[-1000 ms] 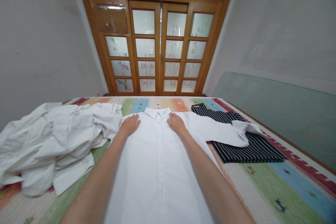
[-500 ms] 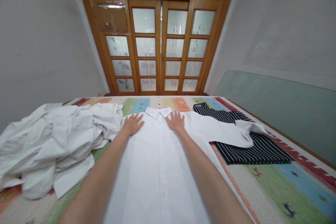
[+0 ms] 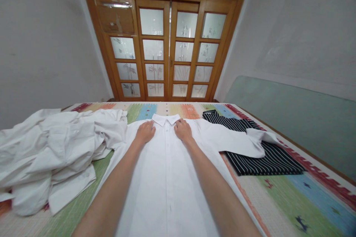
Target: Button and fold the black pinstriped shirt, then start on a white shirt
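A white button-up shirt (image 3: 151, 177) lies spread front side up, its collar (image 3: 166, 119) at the far end and one sleeve stretched out to the right. Just left of the collar, my left hand (image 3: 146, 132) is closed with its fingers curled into the shirt fabric. On the opposite side, my right hand (image 3: 183, 129) is likewise closed, fingertips at the collar's right edge. The exact pinch of cloth is partly hidden beneath my fingers. Both forearms stretch over the shirt's body.
Crumpled white garments (image 3: 69, 144) are heaped on the left. A folded black-and-white striped garment (image 3: 264, 163) lies right, partly under the shirt's sleeve. Beneath everything is a multicoloured patterned cover (image 3: 283, 192). A pale green panel (image 3: 292, 114) borders the right; wooden glazed doors (image 3: 168, 52) stand beyond.
My fingers, spread flat on the shirt's shoulders before, have curled in. My left hand has shifted right towards the collar. The garments at either side have stayed put.
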`<state>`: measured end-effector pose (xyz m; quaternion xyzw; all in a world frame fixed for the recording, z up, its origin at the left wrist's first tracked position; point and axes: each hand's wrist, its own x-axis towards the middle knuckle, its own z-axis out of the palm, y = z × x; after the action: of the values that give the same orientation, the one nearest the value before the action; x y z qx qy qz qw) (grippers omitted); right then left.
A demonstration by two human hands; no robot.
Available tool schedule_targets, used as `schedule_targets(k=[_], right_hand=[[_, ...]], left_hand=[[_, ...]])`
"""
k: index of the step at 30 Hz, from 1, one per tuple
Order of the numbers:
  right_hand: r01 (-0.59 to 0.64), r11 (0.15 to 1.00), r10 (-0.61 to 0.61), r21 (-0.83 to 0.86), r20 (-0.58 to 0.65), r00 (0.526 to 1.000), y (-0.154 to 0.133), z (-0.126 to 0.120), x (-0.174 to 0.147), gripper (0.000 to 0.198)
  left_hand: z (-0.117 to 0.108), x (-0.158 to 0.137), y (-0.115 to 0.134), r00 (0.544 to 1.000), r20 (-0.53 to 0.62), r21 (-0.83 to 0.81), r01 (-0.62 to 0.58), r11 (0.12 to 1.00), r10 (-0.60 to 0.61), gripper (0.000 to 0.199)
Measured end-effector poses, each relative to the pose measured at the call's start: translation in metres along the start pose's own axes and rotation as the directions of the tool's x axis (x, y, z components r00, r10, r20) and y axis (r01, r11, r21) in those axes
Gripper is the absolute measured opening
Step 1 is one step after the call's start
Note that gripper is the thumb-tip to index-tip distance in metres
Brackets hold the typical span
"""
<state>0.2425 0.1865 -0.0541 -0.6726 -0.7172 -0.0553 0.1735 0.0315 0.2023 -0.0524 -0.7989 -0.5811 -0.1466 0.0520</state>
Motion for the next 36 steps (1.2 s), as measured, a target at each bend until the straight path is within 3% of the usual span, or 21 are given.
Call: schedule_targets(k=[5,9,16,20,24,31,36], right_hand=[[0.049,0.999,-0.049,0.009,0.012,0.999,0.001,0.001,0.001,0.036],[0.056,0.998,-0.056,0.011,0.043,0.998,0.002,0.001,0.002,0.039],[0.006,1.000,-0.006,0.003,0.094,0.996,0.003,0.008,0.001,0.046],[-0.012,1.000,0.012,0.001,0.121,0.993,0.003,0.009,0.002,0.048],[-0.040,0.999,0.040,-0.005,0.099,0.994,0.000,0.005,0.002,0.048],[-0.149,0.989,0.151,-0.021,0.089,0.985,-0.003,0.001,0.000,0.053],[-0.174,0.984,0.178,-0.037,0.196,0.964,0.000,0.005,0.002,0.061]], left_hand=[[-0.006,-0.001,0.005,1.000,-0.011,0.036,0.025,0.999,-0.025,0.034],[-0.004,0.000,0.002,1.000,0.015,0.013,-0.008,1.000,0.008,0.040],[-0.001,0.007,-0.001,0.970,0.240,0.009,0.044,0.999,-0.045,0.058],[-0.002,0.011,0.003,0.951,0.293,0.020,0.098,0.995,-0.099,0.061],[0.000,0.011,0.005,0.961,0.259,0.017,0.100,0.995,-0.101,0.060],[-0.001,0.003,0.011,0.992,0.053,0.065,0.112,0.992,-0.115,0.047],[-0.002,-0.006,0.015,0.986,0.091,0.059,0.134,0.989,-0.139,0.050]])
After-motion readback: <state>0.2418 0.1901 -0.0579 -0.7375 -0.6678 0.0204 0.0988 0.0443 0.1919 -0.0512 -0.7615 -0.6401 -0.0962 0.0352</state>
